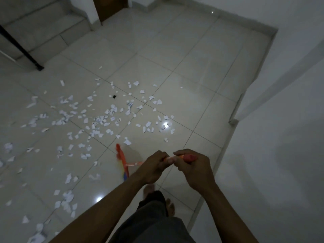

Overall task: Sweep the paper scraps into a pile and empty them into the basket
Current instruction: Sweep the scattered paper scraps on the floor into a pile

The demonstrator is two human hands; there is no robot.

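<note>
White paper scraps lie scattered over the tiled floor, from the centre out to the left edge and down to the lower left. A broom with an orange handle points down and left from my hands, its red, yellow and blue head resting on the floor just right of the scraps. My left hand grips the handle lower down. My right hand grips the red top end of the handle. No basket is in view.
A white wall with a grey skirting runs along the right side. Steps and a black pole stand at the upper left, a brown door at the top. My bare feet are on the tiles below my hands.
</note>
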